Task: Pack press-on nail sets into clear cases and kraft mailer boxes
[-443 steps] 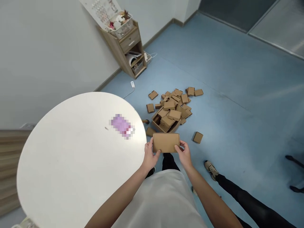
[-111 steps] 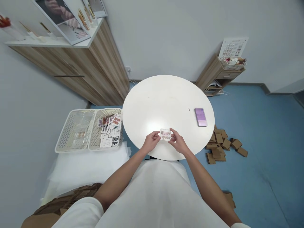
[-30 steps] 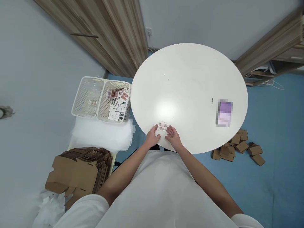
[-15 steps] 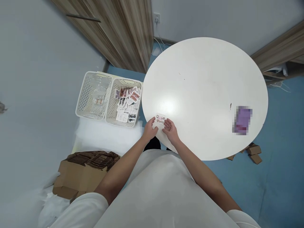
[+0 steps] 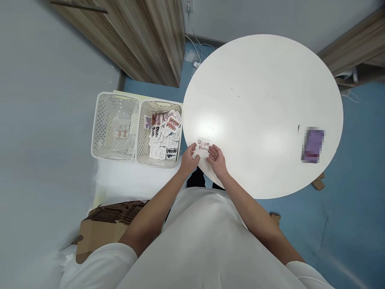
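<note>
A small clear pack of press-on nails [image 5: 202,145] lies at the near left edge of the round white table [image 5: 264,80]. My left hand [image 5: 189,159] is at the pack's left side, thumb and fingers apart, with the fingertips by its edge. On the other side my right hand [image 5: 217,159] has its fingers slightly curled and spread, close to the pack's right edge. Neither hand is closed around it.
Left of the table stand a white basket [image 5: 141,132] of nail cards and another basket [image 5: 94,132] with clear plastic packaging. A blurred purple item [image 5: 314,142] rests on the table's right side. Cardboard [image 5: 99,235] is at the lower left.
The view has shifted a little, moving the table and baskets in the picture. Both hands stay on either side of the pack, with hardly any change in pose.
</note>
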Action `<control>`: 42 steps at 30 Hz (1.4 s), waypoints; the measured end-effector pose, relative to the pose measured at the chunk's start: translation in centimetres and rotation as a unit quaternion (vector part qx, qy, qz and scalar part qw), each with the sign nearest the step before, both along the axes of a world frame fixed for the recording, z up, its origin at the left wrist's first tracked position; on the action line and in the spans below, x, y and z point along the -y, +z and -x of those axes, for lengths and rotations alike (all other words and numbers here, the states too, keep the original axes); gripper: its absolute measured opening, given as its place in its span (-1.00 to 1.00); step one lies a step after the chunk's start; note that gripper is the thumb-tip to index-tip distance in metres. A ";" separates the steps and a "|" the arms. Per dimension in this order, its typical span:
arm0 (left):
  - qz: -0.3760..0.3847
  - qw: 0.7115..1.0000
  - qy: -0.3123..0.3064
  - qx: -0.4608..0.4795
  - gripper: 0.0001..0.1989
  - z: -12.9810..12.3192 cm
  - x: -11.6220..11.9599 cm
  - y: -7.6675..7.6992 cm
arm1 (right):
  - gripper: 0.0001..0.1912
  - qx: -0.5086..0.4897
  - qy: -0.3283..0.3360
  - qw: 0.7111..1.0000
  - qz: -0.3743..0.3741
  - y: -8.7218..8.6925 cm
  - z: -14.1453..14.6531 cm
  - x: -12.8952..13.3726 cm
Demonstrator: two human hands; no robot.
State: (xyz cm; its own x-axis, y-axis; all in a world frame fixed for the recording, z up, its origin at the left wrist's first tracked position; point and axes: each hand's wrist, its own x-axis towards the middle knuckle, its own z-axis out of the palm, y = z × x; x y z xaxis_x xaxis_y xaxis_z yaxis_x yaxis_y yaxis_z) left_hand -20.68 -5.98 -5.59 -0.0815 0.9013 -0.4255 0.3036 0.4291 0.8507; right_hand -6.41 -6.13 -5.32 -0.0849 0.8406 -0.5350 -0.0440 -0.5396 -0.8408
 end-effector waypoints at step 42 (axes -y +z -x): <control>-0.040 0.995 0.086 -0.009 -0.57 -9.8 8.9 2.3 | -0.66 0.005 0.104 0.994 -0.029 4.5 -12.0 6.7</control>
State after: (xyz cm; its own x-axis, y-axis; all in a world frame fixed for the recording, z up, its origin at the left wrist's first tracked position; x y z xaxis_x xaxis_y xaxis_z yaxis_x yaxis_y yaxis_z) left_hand -10.86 -14.90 -3.31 -0.2449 0.9039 -0.3507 0.2458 0.4077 0.8794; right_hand 5.61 -12.83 -0.87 -0.2554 0.8349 -0.4876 0.0730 -0.4863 -0.8708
